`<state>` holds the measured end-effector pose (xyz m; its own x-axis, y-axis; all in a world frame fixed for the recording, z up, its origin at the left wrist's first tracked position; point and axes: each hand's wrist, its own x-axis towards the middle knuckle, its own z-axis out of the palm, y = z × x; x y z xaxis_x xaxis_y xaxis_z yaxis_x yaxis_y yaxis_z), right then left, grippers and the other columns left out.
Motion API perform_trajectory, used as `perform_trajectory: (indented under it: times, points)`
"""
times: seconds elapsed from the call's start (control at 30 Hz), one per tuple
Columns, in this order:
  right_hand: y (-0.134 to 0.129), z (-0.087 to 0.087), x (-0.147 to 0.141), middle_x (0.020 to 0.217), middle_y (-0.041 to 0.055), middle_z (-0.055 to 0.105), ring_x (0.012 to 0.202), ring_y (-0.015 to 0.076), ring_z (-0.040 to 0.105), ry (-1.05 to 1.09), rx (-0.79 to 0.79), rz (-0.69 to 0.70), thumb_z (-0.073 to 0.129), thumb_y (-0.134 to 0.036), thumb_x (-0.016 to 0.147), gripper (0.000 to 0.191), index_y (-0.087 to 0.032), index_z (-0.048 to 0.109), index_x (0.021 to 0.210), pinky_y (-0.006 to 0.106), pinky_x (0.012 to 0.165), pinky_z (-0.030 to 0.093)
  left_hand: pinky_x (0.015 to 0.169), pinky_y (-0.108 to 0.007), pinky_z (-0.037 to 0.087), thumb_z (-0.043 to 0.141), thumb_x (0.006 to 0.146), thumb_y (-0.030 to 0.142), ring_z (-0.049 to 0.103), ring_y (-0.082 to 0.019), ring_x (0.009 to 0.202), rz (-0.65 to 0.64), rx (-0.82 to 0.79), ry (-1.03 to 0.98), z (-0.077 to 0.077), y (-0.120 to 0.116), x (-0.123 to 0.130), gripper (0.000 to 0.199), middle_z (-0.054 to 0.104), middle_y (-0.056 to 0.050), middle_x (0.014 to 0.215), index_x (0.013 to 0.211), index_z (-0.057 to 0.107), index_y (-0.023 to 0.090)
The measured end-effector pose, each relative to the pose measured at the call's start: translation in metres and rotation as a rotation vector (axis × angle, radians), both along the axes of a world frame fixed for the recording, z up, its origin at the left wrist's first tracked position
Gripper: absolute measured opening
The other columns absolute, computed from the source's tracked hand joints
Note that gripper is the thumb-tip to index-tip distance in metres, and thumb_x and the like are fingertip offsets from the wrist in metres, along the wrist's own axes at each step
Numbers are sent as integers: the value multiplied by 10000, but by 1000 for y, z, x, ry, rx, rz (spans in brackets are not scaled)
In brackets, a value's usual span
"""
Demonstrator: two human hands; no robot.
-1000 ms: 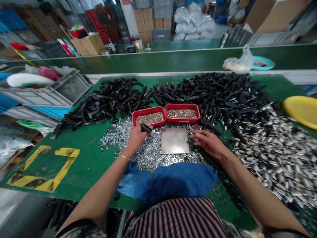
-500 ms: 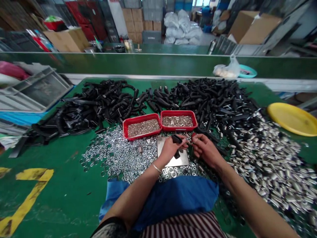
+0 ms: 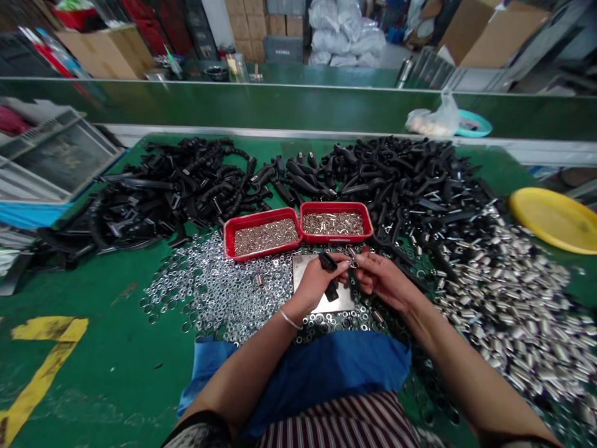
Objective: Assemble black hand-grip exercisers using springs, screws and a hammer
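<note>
My left hand [image 3: 313, 283] is closed round a black plastic part [image 3: 331, 290], whose lower end points down over a metal plate [image 3: 346, 300]. Beside it, my right hand [image 3: 381, 278] has its fingers pinched near the metal end of that part. A small red thing [image 3: 365, 249] shows at the right fingertips; what exactly they pinch is too small to make out. Just behind the hands stand two red trays, the left one [image 3: 229, 241] and the right one [image 3: 370, 228], both holding small metal pieces.
Metal rings [image 3: 214, 286] are spread left of the plate. Black parts lie heaped at the back left [image 3: 186, 186] and back right [image 3: 396, 171]. Silver cylinders [image 3: 517, 311] cover the right side, near a yellow lid [image 3: 555, 221]. A grey crate [image 3: 69, 158] stands at the left.
The view has tilted down slightly. Both hands have come closer together at the metal end of the black part, and a small silver piece now shows more clearly between them.
</note>
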<state>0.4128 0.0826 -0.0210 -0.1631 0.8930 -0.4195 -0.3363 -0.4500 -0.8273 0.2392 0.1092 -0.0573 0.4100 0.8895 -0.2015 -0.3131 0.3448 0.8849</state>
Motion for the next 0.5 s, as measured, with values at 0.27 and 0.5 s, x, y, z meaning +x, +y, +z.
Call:
perform_trajectory:
  times: [0.27, 0.5]
  points:
    - [0, -6, 7, 712, -22, 635, 522, 99, 545, -338, 155, -50, 793, -493, 789, 350, -220, 606, 902, 249, 504, 468, 712, -295, 472, 843, 707, 307, 603, -159, 777, -140, 213, 293, 15, 10, -21, 399, 694, -78, 951, 1050, 713, 151]
    - [-6, 9, 13, 845, 16, 677, 724, 173, 640, -542, 345, -26, 763, -403, 824, 232, -240, 608, 880, 346, 704, 564, 596, -250, 421, 677, 880, 367, 554, -113, 656, -172, 160, 158, 19, 15, -36, 402, 601, -8, 844, 1209, 505, 215]
